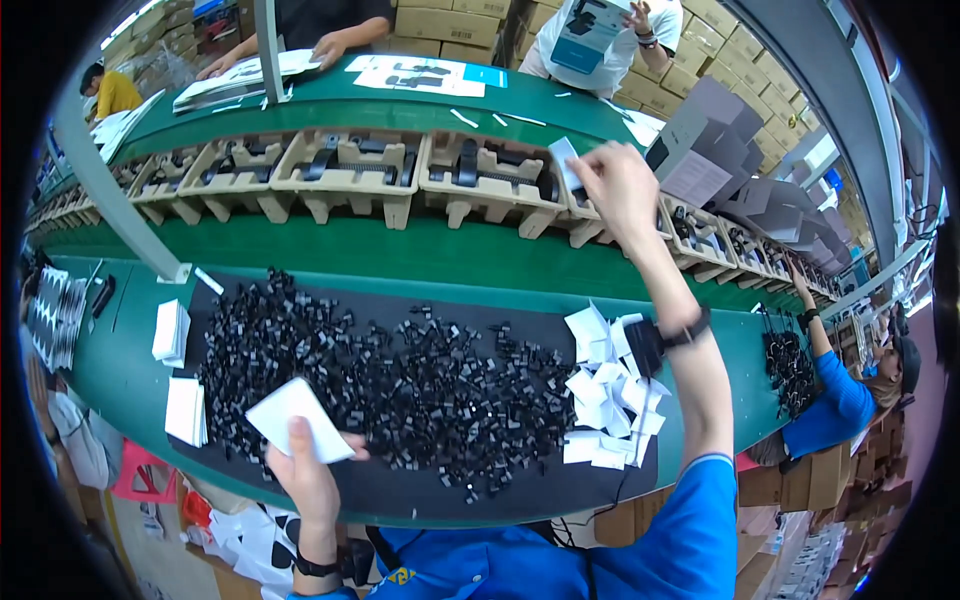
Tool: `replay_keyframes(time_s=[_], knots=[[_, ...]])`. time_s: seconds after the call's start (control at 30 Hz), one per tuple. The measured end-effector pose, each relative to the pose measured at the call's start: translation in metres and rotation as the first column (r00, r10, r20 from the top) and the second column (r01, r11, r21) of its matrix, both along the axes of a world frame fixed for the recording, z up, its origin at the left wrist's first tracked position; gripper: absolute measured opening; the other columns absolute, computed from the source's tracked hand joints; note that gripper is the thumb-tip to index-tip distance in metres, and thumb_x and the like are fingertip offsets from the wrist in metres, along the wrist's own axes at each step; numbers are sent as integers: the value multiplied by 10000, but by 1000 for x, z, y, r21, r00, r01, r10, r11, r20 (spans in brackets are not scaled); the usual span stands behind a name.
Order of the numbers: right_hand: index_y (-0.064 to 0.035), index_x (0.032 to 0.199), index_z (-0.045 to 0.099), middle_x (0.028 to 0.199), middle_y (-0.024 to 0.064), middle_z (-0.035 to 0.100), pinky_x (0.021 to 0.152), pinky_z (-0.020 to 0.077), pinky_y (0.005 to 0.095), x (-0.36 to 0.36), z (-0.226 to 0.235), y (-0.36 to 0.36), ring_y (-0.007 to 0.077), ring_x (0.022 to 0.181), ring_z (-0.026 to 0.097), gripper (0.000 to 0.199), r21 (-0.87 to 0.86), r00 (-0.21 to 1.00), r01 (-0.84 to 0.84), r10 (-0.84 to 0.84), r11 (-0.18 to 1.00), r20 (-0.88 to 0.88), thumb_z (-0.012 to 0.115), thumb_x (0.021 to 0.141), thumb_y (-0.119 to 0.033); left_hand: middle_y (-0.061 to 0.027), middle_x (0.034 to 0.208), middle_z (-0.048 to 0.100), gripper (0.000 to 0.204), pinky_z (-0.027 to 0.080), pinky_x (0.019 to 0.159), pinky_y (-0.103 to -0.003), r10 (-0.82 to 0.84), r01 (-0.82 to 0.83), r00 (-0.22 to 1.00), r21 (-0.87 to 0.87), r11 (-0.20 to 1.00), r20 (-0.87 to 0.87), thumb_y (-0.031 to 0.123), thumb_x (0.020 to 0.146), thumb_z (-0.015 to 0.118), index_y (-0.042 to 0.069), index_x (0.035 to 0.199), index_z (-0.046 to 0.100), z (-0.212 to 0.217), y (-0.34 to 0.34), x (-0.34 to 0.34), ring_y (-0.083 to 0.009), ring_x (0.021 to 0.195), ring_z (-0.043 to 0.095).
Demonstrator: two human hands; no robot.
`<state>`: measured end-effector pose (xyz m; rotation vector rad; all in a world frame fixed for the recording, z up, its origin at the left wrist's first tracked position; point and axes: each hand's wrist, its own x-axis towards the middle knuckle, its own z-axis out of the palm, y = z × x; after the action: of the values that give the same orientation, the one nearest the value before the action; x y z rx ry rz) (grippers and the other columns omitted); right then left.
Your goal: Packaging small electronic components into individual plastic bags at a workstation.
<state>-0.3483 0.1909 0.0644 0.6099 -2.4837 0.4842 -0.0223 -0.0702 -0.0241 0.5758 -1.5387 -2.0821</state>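
The largest thing before me is the green tabletop [120,350], running left to right, and beyond it a green conveyor strip [330,250] carries a row of tan moulded trays [490,203] filled with dark parts. On my tabletop lies a black mat [570,490], mostly covered by a broad heap of small black parts [390,380]. Past the trays at right stand dark grey boxes [665,160], 1 bearing a white label [697,178] whose lines of print are too small to read. Across from me, a person holds up a blue printed sheet [588,40], and more printed sheets [415,76] lie flat, their writing also illegible from here. Loose folded white papers [610,390] are piled at the heap's right edge; 2 white paper stacks [172,335] sit at its left. My left hand [305,470] grips a white paper rectangle [300,420], thumb on top, above the heap's lower left; whether it is 1 sheet or several, I cannot tell. My right hand [620,185], reaching over the trays, pinches a smaller-looking pale paper piece [566,163] between thumb and fingers.
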Motion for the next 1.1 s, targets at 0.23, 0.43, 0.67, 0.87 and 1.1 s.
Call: replay_keyframes(time_s=[0.23, 0.43, 0.67, 0.87, 1.1], knots=[[-57, 767, 686, 807, 159, 676, 699, 527, 406, -90, -68, -22, 313, 818, 660, 182, 229, 911, 339, -379, 913, 162, 653, 734, -232, -153, 660, 592, 382, 524, 426, -321, -19, 23, 996, -44, 999, 91, 322, 967, 464, -59, 992, 478, -5, -5, -5, -238, 496, 622], [-58, 832, 679, 859, 169, 682, 719, 532, 404, -99, -89, -26, 294, 850, 671, 137, 388, 878, 375, -457, 842, 142, 598, 746, -128, -130, 642, 576, 374, 515, 416, -324, 30, -27, 993, -35, 999, 112, 322, 966, 473, -50, 1004, 469, -18, -20, -9, -228, 488, 614], [-33, 804, 679, 836, 186, 680, 692, 538, 417, -106, -93, -21, 318, 803, 673, 273, 348, 879, 412, -468, 842, 92, 704, 700, -284, -160, 668, 615, 390, 531, 451, -321, -73, 74, 988, 1, 997, 133, 317, 966, 474, -65, 1028, 513, -14, -14, -10, -227, 517, 631], [-90, 876, 706, 851, 153, 686, 709, 529, 421, -96, -71, -7, 300, 809, 672, 292, 386, 878, 412, -472, 826, 73, 707, 711, -332, -183, 710, 637, 419, 558, 511, -324, -134, 145, 979, -63, 987, 152, 316, 969, 459, -78, 1099, 518, -15, -16, 2, -251, 575, 659], [-55, 983, 683, 931, 134, 642, 779, 495, 376, 63, 1, -42, 280, 879, 618, 262, 24, 903, -374, 358, 927, 239, 689, 764, -198, -204, 819, 650, 446, 580, 615, -354, -308, 267, 941, 253, 930, 137, 290, 979, 433, -82, 1225, 451, -16, -10, 1, -272, 731, 686]])
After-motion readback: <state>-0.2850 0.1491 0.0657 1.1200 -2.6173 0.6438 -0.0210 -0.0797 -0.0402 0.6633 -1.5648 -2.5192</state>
